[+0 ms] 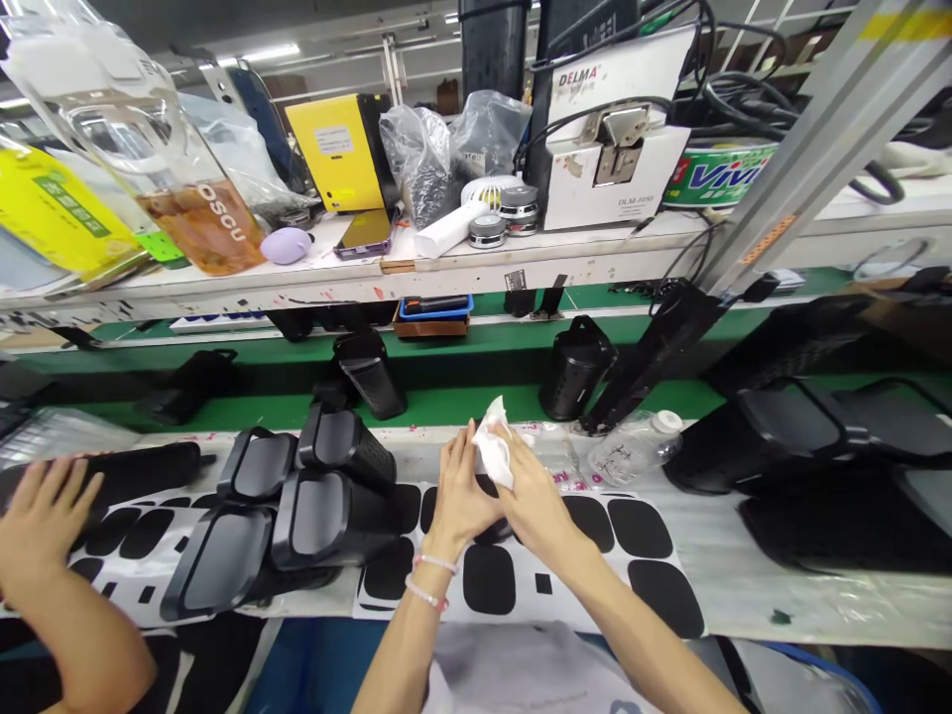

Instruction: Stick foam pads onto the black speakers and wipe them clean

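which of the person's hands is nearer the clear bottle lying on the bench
Right: the right hand is left of the bottle; the left hand is farther left.

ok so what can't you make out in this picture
All in the head view:
- Dark thing between the hands: mostly hidden by the left hand, right hand and white wipe, so its shape is unclear.
- Other person's arm: cut off by the left and bottom edges.
- Label on the yellow box: print too small to read.
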`<act>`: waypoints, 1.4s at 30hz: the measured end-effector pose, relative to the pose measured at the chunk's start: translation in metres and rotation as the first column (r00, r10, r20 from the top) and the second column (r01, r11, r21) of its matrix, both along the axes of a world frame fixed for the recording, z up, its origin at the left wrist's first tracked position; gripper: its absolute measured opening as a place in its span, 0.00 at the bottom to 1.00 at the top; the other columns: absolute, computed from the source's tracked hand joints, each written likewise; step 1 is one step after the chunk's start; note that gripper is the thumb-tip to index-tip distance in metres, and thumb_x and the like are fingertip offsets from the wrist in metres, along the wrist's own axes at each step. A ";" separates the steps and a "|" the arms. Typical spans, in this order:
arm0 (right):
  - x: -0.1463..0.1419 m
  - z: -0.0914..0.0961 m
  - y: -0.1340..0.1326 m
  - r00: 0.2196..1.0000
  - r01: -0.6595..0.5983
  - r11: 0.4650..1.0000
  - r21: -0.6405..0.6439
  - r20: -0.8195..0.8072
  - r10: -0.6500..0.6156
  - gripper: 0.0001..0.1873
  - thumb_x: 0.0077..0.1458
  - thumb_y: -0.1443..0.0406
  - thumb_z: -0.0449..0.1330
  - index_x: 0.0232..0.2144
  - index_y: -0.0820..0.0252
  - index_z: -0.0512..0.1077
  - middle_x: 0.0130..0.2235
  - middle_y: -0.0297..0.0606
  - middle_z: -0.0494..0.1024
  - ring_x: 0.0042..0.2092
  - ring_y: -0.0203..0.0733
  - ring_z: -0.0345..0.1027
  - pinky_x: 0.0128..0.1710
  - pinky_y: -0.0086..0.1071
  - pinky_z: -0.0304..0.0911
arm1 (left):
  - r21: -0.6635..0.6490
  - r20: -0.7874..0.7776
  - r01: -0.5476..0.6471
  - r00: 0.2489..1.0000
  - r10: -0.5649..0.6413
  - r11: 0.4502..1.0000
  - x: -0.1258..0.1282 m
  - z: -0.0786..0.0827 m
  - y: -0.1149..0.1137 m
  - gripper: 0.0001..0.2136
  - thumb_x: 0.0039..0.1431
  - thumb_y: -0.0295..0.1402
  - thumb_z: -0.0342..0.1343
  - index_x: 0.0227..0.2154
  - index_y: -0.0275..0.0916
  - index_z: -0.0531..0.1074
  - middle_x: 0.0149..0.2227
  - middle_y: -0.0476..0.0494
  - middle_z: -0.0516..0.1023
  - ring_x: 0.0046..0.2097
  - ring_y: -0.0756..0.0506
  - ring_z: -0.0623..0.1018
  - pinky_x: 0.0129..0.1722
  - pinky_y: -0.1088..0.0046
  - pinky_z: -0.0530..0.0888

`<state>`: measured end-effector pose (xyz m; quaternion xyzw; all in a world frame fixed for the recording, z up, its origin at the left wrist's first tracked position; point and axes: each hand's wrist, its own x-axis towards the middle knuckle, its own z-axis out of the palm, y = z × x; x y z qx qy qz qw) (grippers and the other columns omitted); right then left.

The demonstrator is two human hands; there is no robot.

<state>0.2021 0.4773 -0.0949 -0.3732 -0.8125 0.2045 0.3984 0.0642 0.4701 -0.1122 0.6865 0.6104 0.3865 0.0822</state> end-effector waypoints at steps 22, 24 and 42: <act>0.024 0.017 0.010 0.850 0.037 0.703 -0.710 -0.347 -0.396 0.20 0.47 0.50 0.62 0.30 0.61 0.75 0.32 0.41 0.79 0.41 0.51 0.72 0.44 0.40 0.65 | -0.177 0.104 -0.015 0.994 0.034 0.984 0.033 0.012 -0.009 0.56 0.42 0.44 0.67 0.67 0.35 0.36 0.67 0.30 0.51 0.67 0.33 0.52 0.65 0.50 0.56; 0.014 0.027 0.016 0.905 -0.038 0.715 -0.698 -0.327 -0.271 0.16 0.44 0.54 0.64 0.23 0.61 0.72 0.25 0.37 0.75 0.33 0.46 0.70 0.35 0.36 0.64 | -0.201 0.159 0.023 0.987 0.010 0.979 0.038 0.010 -0.019 0.59 0.41 0.42 0.68 0.67 0.36 0.31 0.69 0.30 0.44 0.69 0.33 0.47 0.66 0.49 0.53; -0.067 -0.032 0.207 0.995 0.086 0.965 -0.249 0.066 -0.071 0.14 0.61 0.58 0.58 0.43 0.63 0.71 0.44 0.40 0.74 0.46 0.44 0.69 0.48 0.45 0.66 | -0.227 0.730 -0.394 0.537 0.423 0.891 -0.033 -0.034 -0.096 0.34 0.55 0.52 0.55 0.62 0.47 0.53 0.59 0.38 0.64 0.46 0.46 0.75 0.47 0.68 0.73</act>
